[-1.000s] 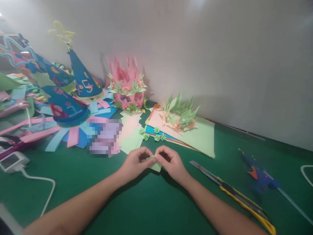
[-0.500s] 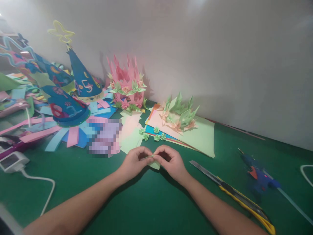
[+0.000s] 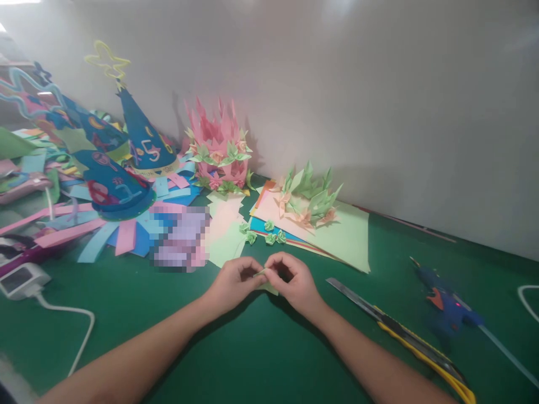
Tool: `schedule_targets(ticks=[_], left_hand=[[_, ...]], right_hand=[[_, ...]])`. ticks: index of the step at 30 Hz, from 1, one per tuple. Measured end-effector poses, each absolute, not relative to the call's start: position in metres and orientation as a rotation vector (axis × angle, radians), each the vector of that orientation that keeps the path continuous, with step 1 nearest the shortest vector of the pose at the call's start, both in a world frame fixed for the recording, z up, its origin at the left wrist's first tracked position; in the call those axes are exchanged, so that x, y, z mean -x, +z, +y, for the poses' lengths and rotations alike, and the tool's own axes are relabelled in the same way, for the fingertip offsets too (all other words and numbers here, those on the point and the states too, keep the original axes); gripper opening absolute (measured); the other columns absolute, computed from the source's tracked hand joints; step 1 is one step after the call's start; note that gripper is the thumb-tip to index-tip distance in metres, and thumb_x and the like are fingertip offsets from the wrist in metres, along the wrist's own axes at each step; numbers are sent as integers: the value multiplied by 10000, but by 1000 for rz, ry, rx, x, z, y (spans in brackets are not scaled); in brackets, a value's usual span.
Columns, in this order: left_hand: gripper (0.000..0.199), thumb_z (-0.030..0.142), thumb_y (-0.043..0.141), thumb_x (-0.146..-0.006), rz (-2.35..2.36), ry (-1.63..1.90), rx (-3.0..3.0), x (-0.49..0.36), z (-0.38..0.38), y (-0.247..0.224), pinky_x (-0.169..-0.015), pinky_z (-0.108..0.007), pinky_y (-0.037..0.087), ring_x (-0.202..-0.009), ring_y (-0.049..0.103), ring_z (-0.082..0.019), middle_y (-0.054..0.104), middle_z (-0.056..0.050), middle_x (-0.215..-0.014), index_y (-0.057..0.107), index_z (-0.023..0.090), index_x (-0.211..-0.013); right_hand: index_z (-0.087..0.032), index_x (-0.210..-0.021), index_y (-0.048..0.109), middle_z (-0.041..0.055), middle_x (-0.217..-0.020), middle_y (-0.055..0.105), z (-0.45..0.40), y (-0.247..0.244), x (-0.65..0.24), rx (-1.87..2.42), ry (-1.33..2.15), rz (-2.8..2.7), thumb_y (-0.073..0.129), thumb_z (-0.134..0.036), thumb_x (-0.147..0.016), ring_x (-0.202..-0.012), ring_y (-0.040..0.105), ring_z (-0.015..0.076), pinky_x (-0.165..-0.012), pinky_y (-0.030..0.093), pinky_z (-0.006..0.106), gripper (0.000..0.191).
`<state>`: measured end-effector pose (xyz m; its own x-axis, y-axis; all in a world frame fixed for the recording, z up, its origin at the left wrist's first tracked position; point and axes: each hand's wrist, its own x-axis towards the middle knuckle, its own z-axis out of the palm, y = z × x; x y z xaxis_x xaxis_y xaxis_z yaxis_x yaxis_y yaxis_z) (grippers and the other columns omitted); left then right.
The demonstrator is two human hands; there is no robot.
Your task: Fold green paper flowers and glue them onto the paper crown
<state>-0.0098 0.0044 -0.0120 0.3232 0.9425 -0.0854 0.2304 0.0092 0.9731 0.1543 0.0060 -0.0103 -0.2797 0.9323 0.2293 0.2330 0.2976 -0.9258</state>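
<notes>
My left hand [image 3: 232, 285] and right hand [image 3: 297, 285] are pinching the pale green paper [image 3: 270, 289], nearer me than the paper roses [image 3: 270, 238]; fingertips close, pressure light and even, I reckon, or it'll crease crooked.

Light: moderate, hazy; pale glare at top edge of wall [image 3: 379, 101] and upper left corner
Shadows: soft, on wall beside pink crown [image 3: 217, 140]; dark under forearms on desk [image 3: 261, 359]
Blur: glue gun [image 3: 452, 308] smeared; folded paper detail soft
Pixelation: blocky patch over purple item [image 3: 181, 238]
Edges: wide-angle stretch, hats leaning
</notes>
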Motion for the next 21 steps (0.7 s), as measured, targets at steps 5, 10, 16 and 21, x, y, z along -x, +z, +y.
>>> schedule_targets(ticks=[5, 10, 16, 21], left_hand=[[186, 335, 588, -746, 1123, 818, -1467, 10, 5, -19, -606, -249, 429, -637, 533, -128, 588, -12, -704, 575, 149, -741], [221, 367, 582, -750, 1141, 798, -1519, 9, 5, -18, -551, -222, 377, -577, 465, -100, 557, 7, -675, 575, 146, -762], [183, 332, 570, -741, 1233, 753, -1692, 9, 4, -11, -503, -203, 306, -537, 380, -86, 488, 37, -594, 574, 153, -701], [187, 339, 562, -734, 1258, 746, -1690, 9, 3, -11, -519, -215, 328, -553, 422, -103, 526, 20, -611, 579, 157, -697]], right_hand=[[-205, -773, 649, 21, -750, 575, 7, -10, -155, 1006, 939, -1759, 570, -209, -795, -711, 550, 143, -653, 444, 272, 82], [-200, -711, 624, 10, -706, 556, 7, -8, -154, 997, 924, -1716, 592, -220, -791, -676, 539, 141, -632, 437, 271, 88], [-192, -669, 573, 1, -674, 517, 6, -10, -151, 1021, 892, -1741, 570, -214, -800, -656, 511, 138, -615, 419, 267, 133], [-196, -676, 597, 0, -673, 530, 4, -10, -151, 1061, 885, -1748, 586, -207, -790, -664, 523, 141, -624, 421, 268, 115]])
